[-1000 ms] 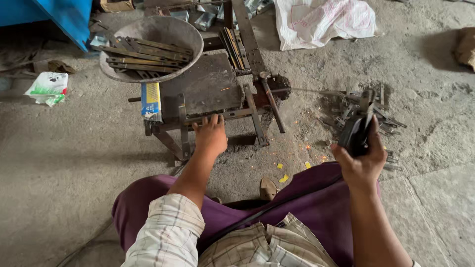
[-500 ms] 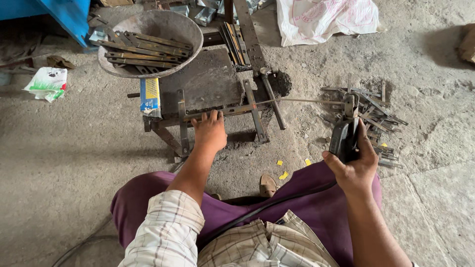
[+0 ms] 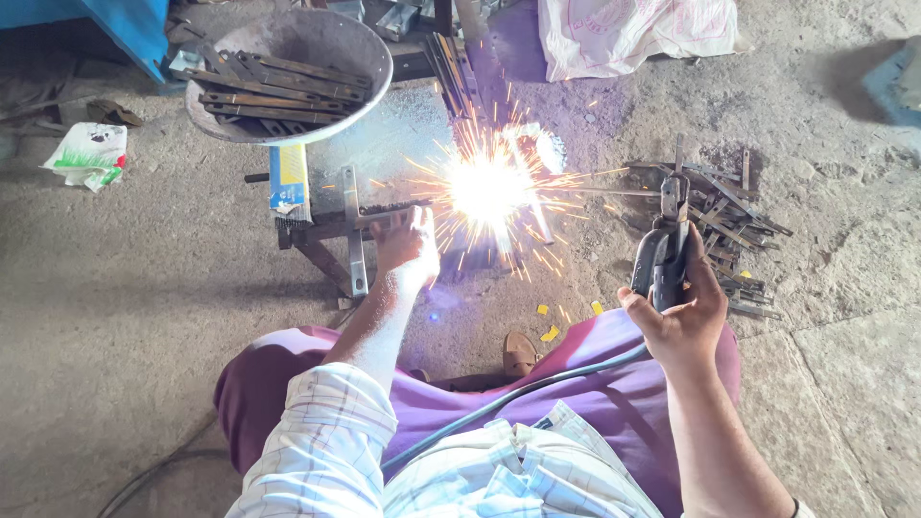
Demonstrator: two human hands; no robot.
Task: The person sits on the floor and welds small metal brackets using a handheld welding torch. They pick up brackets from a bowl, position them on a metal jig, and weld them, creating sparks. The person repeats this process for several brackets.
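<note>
Fingers of right hand [image 3: 683, 321] wrapped round electrode holder [image 3: 662, 251], left hand [image 3: 408, 245] fingers pressing flat on metal strip [image 3: 384, 213] beside sparks [image 3: 487, 187].

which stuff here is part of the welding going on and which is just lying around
In use:
- left hand pressing on the metal stand
- right hand gripping the electrode holder
- blue cable

Lying about:
- bowl of metal strips
- strip pile
- white sack
- crumpled packet
</note>
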